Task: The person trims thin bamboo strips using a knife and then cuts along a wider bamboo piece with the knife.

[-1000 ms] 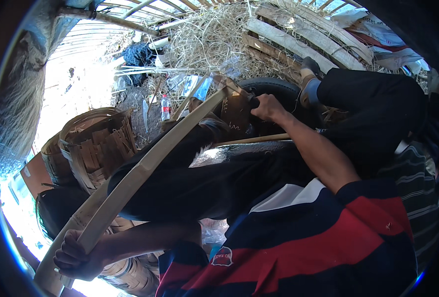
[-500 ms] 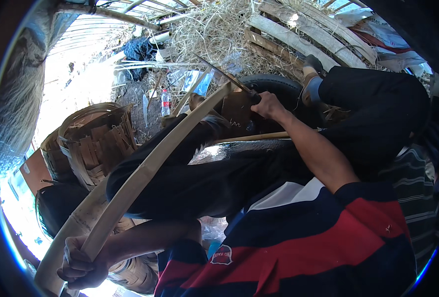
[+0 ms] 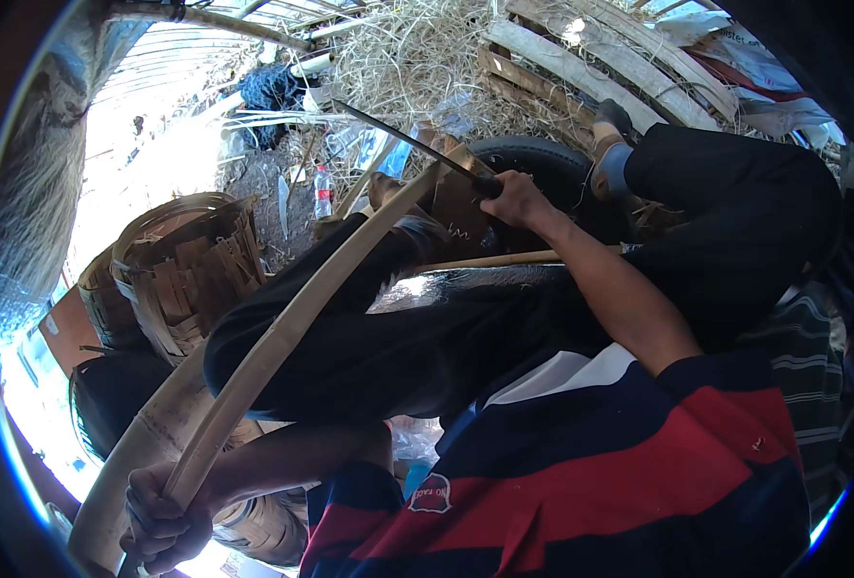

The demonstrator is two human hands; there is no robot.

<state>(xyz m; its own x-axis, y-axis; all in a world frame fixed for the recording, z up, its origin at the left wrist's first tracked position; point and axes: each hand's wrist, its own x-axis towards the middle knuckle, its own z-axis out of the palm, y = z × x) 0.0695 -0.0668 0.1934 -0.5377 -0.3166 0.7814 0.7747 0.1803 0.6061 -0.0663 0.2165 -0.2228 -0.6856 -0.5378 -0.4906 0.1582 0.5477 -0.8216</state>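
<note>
Bamboo strip point(image 3: 302, 318) gripped by left hand point(image 3: 162, 515); knife point(image 3: 407, 144) clenched in outstretched right hand point(image 3: 513, 197).

I see hard daylight pouring in from the left of the frame; the ground at upper left is blown out to near white, and the lower left edge glares pale blue. The straw pile point(image 3: 417, 58) at top centre is sunlit and crisp. The centre sits in deep shadow with little detail in the dark cloth. Fisheye bending curves everything toward the rim, and a black vignette rings the frame.
</note>
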